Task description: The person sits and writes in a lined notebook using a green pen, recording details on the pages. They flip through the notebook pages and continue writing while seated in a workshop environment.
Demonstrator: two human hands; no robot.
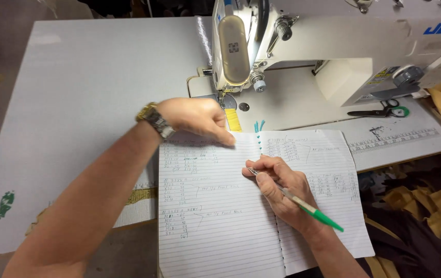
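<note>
- Nearest the camera, the open lined notebook (220, 226) lies on the near edge of the white sewing table (86, 87), its lower corners hanging past the table's front; both pages carry handwritten rows of figures.
- At the far left of the table a green smudge (5, 204) marks the surface.
- Left hand (197, 117) reaches in from the lower left with a metal wristwatch (154, 119) on the wrist. Its fingers are curled down and the fingertips press on the top edge of the notebook's left page; it clasps nothing.
- Just beyond that hand, a yellow label (233, 120) sits on the machine bed below the needle area.
- Right hand (281, 189) rests on the notebook near the spine, fingers closed around a pen (303, 202) with a clear barrel and green cap end, its tip touching the paper at the top of the page.
- An industrial sewing machine (303, 46) stands behind the notebook.
- Black-handled scissors (380, 109) lie on the machine's base, right of the notebook.
- Mustard and black fabric pieces (426, 216) are piled at the far right, below the table edge.
</note>
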